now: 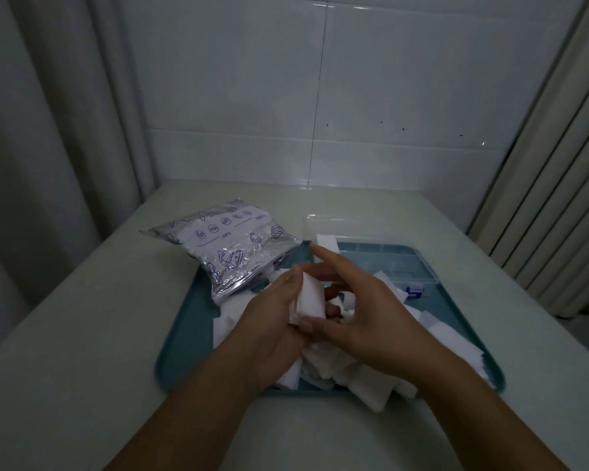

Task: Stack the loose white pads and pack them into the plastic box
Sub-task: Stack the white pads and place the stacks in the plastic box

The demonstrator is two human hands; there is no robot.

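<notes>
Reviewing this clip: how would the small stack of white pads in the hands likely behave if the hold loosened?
The stack of white pads looks thin and soft, so probably light and floppy. Its layers fan at the near edge, so they would likely slide apart. The left hand holds it while the right hand steadies it.

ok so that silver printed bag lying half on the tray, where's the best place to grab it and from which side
Probably the silver bag's far flat edge, which lies out on the table beyond the tray. Come from the left: it lies flat there, free of the loose pads, so a pinch grip on that thin edge looks easiest.
</notes>
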